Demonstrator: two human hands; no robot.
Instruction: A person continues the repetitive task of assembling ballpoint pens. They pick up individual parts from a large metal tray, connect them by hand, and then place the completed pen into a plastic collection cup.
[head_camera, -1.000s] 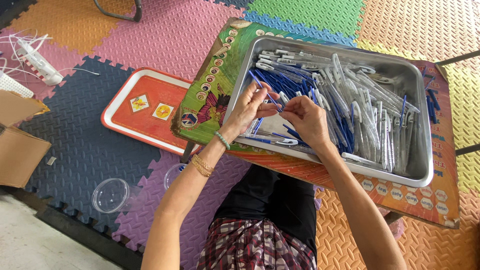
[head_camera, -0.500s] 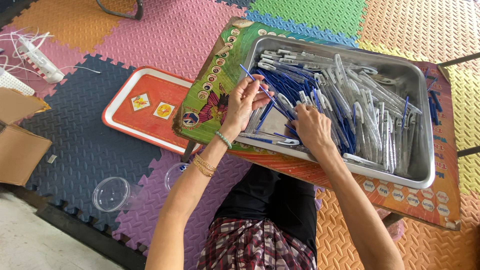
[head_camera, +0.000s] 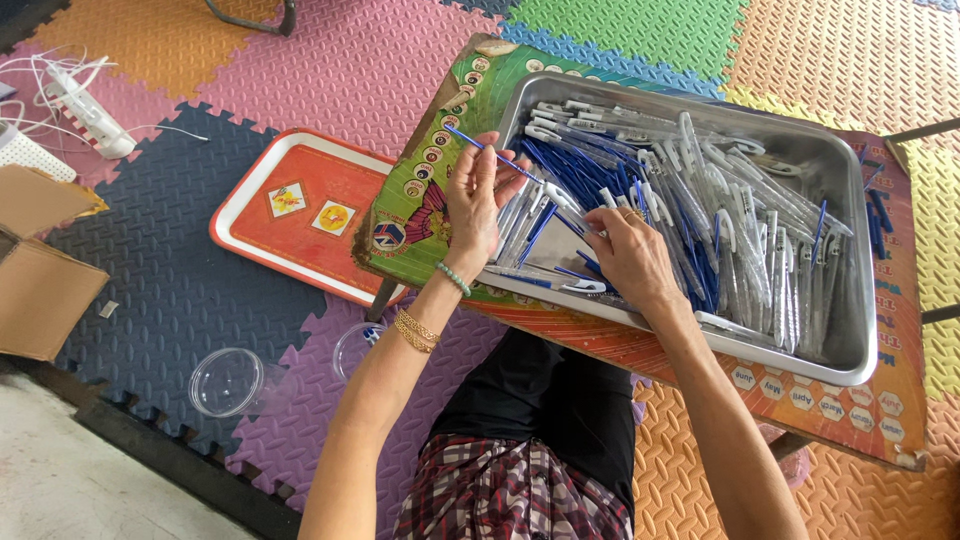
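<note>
Refill (head_camera: 490, 152) pinched mid-shaft in left hand (head_camera: 478, 200) fingertips; likely light, thin, slightly flexible. Right hand (head_camera: 625, 255) fingers curled into tray (head_camera: 850, 370), grip unclear.

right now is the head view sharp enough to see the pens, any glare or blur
Head view: even daylight, soft shadows only. The metal tray shows a mild sheen on its bare bottom near the hands, nothing blown out. The pens are crisp, as are the left hand with its thin blue refill and the right hand. Wide-angle lens bends the floor mats toward the edges.
</note>
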